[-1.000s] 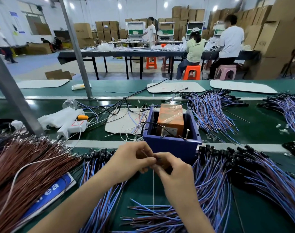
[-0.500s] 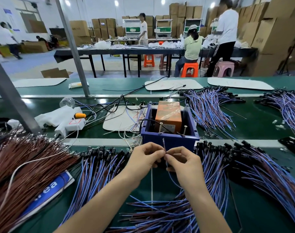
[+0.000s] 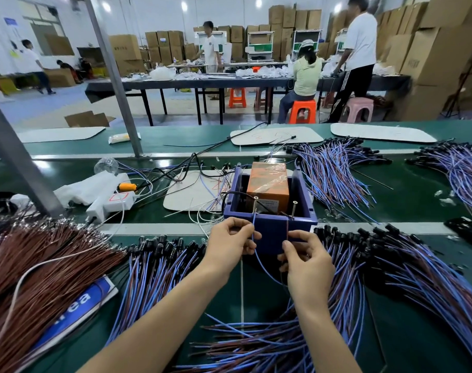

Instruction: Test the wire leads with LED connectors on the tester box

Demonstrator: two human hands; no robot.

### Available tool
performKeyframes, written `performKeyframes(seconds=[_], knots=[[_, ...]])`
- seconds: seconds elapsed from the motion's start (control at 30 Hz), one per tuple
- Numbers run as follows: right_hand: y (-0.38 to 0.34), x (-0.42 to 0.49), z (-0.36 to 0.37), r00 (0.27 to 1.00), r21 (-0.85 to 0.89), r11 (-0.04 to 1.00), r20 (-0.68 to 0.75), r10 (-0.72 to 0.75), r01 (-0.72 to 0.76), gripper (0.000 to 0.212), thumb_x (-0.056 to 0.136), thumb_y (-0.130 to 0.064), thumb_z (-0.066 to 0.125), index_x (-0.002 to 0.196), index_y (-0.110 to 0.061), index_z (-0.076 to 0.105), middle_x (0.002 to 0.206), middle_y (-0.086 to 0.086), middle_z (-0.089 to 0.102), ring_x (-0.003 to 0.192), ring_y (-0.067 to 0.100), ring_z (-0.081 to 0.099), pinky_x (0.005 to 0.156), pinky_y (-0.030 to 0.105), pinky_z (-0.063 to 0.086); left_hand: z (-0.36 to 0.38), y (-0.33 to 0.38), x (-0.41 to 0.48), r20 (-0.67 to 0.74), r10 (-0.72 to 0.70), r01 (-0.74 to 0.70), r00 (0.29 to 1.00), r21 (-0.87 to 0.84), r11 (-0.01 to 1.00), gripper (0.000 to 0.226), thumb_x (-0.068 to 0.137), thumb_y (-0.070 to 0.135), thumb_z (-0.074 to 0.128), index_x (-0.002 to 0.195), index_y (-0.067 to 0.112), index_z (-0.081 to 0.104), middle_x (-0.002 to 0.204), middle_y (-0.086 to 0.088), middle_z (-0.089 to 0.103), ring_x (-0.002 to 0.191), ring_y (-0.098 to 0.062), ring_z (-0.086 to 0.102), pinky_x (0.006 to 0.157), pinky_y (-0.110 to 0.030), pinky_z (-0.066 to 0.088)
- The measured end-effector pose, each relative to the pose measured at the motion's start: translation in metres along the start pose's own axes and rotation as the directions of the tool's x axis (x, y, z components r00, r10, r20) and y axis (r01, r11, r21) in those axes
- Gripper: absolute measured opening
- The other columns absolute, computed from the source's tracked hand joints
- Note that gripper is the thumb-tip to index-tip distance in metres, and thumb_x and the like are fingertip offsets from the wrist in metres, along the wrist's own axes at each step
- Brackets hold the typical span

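Wire lead (image 3: pixel 253 228) in blue insulation stands nearly upright just in front of the tester box (image 3: pixel 272 234). Its long axis runs vertically and its upper tip points up at the left pin (image 3: pixel 255 205) on the box's near rim. Whether tip and pin touch cannot be told. Below the fingers it curves down and to the right, toward the other hand.

The left hand (image 3: pixel 230 244) pinches this wire between curled thumb and fingertips. The right hand (image 3: pixel 307 261), fingers likewise curled, pinches a thin brown wire (image 3: pixel 286 228) that rises straight up the box's front wall toward the right pin (image 3: pixel 294 210).

Inside the box sits an orange block (image 3: pixel 268 183) wrapped in clear film. On the green belt (image 3: pixel 418 203), the left bundle (image 3: pixel 159 259) and the right bundle (image 3: pixel 391 254) of blue leads with black connectors fan out on either side of the hands. A loose pile (image 3: pixel 256 343) lies between the forearms, and a brown sheaf (image 3: pixel 41 267) lies far left.
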State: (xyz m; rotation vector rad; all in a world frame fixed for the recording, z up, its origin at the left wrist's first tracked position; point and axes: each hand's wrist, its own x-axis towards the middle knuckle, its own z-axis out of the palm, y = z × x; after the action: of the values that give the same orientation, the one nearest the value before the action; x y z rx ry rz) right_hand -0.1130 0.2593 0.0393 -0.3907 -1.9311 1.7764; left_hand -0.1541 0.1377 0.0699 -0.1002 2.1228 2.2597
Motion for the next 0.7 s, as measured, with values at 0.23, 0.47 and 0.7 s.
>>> performKeyframes(seconds=[0.23,0.47,0.7], knots=[[0.0037,-0.0014,-0.0004,0.998,0.043,0.999,-0.057,-0.01,0.013,0.02,0.091,-0.005,0.063,0.088,-0.024,0.062,0.07,0.001,0.066,0.051,0.007,0.06,0.049,0.018,0.049,-0.0029,-0.0024,-0.0011,0.011,0.005,-0.005,1.0,0.015,1.0,0.008,0.093,0.003,0.055,0.086,0.005,0.059,0.066,-0.005,0.069,0.043,-0.006,0.053,0.049,-0.018,0.049],[0.0046,-0.0004,-0.0003,0.998,0.052,0.998,-0.068,-0.018,0.022,0.021,0.091,-0.005,0.062,0.087,-0.026,0.062,0.07,-0.001,0.065,0.05,0.007,0.061,0.048,0.017,0.049,-0.0045,-0.0072,0.0008,-0.004,-0.007,0.007,1.0,0.007,1.0,0.008,0.093,0.004,0.056,0.086,0.005,0.059,0.064,-0.004,0.07,0.045,-0.006,0.055,0.049,-0.02,0.049],[0.0054,-0.0003,-0.0014,0.993,0.04,0.999,-0.116,-0.015,0.019,0.021,0.091,-0.006,0.062,0.087,-0.027,0.063,0.068,-0.005,0.065,0.05,0.008,0.061,0.05,0.019,0.051,-0.0039,-0.0084,0.0026,-0.009,-0.013,0.013,1.0,0.014,1.0,0.007,0.093,0.004,0.056,0.087,0.005,0.06,0.066,-0.005,0.071,0.046,-0.007,0.056,0.05,-0.02,0.05]])
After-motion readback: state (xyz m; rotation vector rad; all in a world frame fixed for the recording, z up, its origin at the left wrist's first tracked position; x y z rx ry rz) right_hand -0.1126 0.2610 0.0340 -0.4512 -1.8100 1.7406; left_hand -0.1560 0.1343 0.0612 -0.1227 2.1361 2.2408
